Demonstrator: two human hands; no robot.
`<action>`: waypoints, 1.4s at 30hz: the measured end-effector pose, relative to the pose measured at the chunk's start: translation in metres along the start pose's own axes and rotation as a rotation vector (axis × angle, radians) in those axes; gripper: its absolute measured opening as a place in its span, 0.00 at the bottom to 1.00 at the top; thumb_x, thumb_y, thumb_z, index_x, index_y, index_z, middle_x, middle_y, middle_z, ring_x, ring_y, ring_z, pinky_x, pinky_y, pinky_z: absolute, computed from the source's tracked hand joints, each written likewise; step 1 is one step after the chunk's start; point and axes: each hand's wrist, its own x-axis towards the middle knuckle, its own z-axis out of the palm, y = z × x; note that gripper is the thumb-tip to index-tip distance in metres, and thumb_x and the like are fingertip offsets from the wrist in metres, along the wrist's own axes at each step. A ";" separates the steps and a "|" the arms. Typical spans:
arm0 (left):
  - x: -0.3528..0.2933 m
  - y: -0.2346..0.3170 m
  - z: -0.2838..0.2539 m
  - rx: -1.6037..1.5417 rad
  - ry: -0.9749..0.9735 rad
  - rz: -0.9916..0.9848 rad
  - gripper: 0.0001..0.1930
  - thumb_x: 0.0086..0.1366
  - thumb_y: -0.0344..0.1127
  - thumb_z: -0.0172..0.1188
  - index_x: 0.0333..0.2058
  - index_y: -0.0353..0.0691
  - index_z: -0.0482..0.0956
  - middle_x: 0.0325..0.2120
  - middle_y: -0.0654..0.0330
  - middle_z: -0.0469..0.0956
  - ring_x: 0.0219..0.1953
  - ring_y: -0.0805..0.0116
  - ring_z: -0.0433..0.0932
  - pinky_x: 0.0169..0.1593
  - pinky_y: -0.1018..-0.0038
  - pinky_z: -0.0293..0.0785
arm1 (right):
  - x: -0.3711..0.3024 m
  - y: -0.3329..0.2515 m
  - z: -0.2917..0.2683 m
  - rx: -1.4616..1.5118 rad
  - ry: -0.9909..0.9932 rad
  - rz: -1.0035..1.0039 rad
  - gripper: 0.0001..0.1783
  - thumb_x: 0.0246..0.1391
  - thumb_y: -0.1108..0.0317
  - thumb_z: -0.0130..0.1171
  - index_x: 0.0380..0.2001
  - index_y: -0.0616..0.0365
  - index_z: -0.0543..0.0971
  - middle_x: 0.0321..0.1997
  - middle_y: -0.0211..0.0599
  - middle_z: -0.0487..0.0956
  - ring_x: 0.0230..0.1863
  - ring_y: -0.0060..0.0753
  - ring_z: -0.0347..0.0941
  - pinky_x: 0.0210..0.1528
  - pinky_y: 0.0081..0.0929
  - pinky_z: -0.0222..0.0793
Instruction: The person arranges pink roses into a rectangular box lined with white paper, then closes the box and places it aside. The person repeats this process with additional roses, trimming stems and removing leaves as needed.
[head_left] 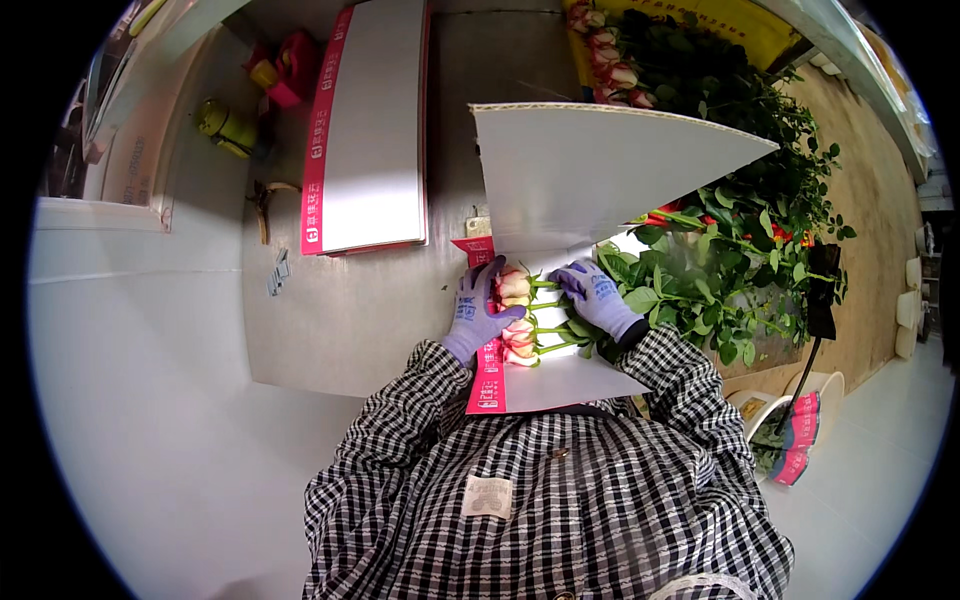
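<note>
Pink-and-cream roses (519,342) lie side by side on a folded white cardboard sheet (570,385) with a pink printed edge, right in front of me. The sheet's other flap (600,175) stands raised behind them. My left hand (478,312), in a lilac glove, is closed about the rose heads from the left, its thumb resting across them. My right hand (602,298), gloved alike, bends its fingers down onto the green stems (550,304) near the leaves. Its fingertips are partly hidden, and the stems' lower ends are covered by my right sleeve.
A stack of white cardboard sheets (375,130) lies at the left on the metal table (290,330). Leafy rose stems (740,250) are heaped at the right, below more roses (612,60) on yellow wrapping. A green bottle (228,128) and a pink container (293,68) stand far left.
</note>
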 end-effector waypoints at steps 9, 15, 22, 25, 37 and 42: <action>0.017 0.010 -0.023 0.045 -0.429 -0.162 0.33 0.48 0.51 0.67 0.56 0.60 0.72 0.51 0.46 0.67 0.51 0.46 0.71 0.54 0.58 0.70 | 0.016 -0.022 -0.108 -0.084 0.015 0.527 0.18 0.49 0.54 0.63 0.44 0.46 0.78 0.53 0.37 0.73 0.49 0.46 0.73 0.50 0.39 0.70; 0.020 0.034 -0.024 0.126 -0.392 -0.169 0.31 0.49 0.55 0.67 0.54 0.63 0.74 0.52 0.48 0.68 0.52 0.44 0.68 0.54 0.49 0.66 | -0.009 0.099 -0.115 -0.634 0.207 0.417 0.19 0.49 0.64 0.60 0.46 0.49 0.72 0.44 0.37 0.74 0.44 0.43 0.74 0.45 0.39 0.70; 0.001 0.023 0.007 0.175 -0.131 -0.307 0.24 0.53 0.56 0.63 0.49 0.63 0.78 0.51 0.50 0.69 0.53 0.46 0.65 0.56 0.50 0.61 | -0.052 -0.099 -0.233 -0.879 0.103 0.020 0.18 0.49 0.72 0.54 0.47 0.49 0.74 0.39 0.34 0.75 0.41 0.36 0.73 0.43 0.34 0.68; -0.003 0.018 0.011 0.231 -0.030 -0.315 0.24 0.52 0.55 0.63 0.50 0.64 0.77 0.50 0.52 0.70 0.54 0.46 0.64 0.56 0.48 0.60 | -0.043 -0.180 -0.205 -0.797 -0.278 -0.136 0.17 0.49 0.67 0.53 0.45 0.49 0.74 0.37 0.32 0.74 0.40 0.32 0.72 0.41 0.32 0.66; -0.001 0.033 0.008 0.150 -0.013 -0.392 0.28 0.47 0.60 0.67 0.39 0.45 0.76 0.47 0.48 0.69 0.51 0.47 0.65 0.54 0.53 0.60 | 0.025 -0.021 -0.014 -0.612 0.008 -0.274 0.28 0.53 0.65 0.50 0.60 0.40 0.68 0.46 0.32 0.74 0.48 0.35 0.70 0.49 0.35 0.66; -0.009 0.010 0.024 0.226 0.051 -0.318 0.29 0.46 0.62 0.67 0.34 0.42 0.76 0.44 0.47 0.69 0.48 0.47 0.66 0.51 0.52 0.62 | 0.031 -0.029 -0.019 -0.654 -0.051 -0.330 0.28 0.54 0.66 0.48 0.59 0.31 0.69 0.46 0.31 0.74 0.46 0.34 0.71 0.48 0.38 0.67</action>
